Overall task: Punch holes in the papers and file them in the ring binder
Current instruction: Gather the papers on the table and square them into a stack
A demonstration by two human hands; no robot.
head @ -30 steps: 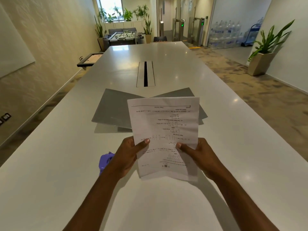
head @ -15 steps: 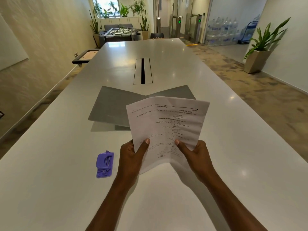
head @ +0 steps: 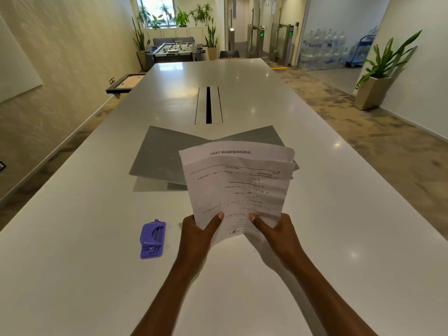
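left hand point(head: 196, 235) and right hand point(head: 278, 235) both pinch the near edge of the white printed paper sheets point(head: 238, 187), held up off the table. since a second ago the sheets slid apart and a back page now shows at the far edge, so i'd say still squaring up, nothing punched yet. purple plastic hole punch point(head: 152, 240) near left, open grey ring binder point(head: 160, 154) just beyond the sheets. long glossy white table point(head: 97, 275); potted plant point(head: 378, 76) far right.
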